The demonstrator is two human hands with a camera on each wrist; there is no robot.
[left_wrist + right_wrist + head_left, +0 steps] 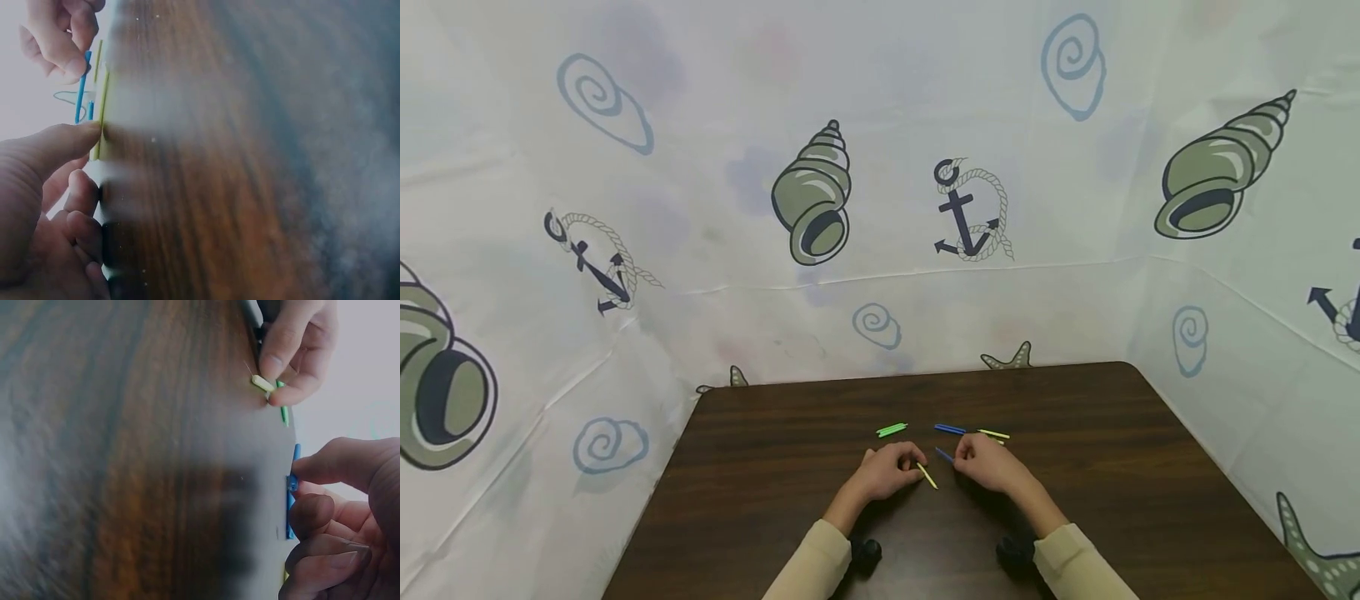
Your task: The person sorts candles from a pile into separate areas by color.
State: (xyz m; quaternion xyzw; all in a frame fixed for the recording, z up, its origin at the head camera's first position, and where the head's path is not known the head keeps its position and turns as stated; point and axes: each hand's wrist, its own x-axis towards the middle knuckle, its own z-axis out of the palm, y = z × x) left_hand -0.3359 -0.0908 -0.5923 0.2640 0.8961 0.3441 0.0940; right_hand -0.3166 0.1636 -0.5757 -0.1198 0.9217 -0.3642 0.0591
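Observation:
My left hand [886,472] pinches a thin yellow stick [928,477] between thumb and forefinger, its free end pointing down toward the front of the table. Facing it, my right hand [990,463] pinches a blue stick [944,456] that points toward the left hand. In the right wrist view the thumb [340,459] presses on the blue stick [297,453], and the other fingers are curled below. Behind the hands lie green sticks [892,430], blue sticks [951,429] and yellow sticks [994,433], the yellow ones partly hidden by the right hand.
The dark wooden table [760,467] has its back edge against a pale cloth [895,83] printed with shells and anchors, which also hangs along both sides. Black wrist-worn devices [867,557] sit below both sleeves, close over the tabletop.

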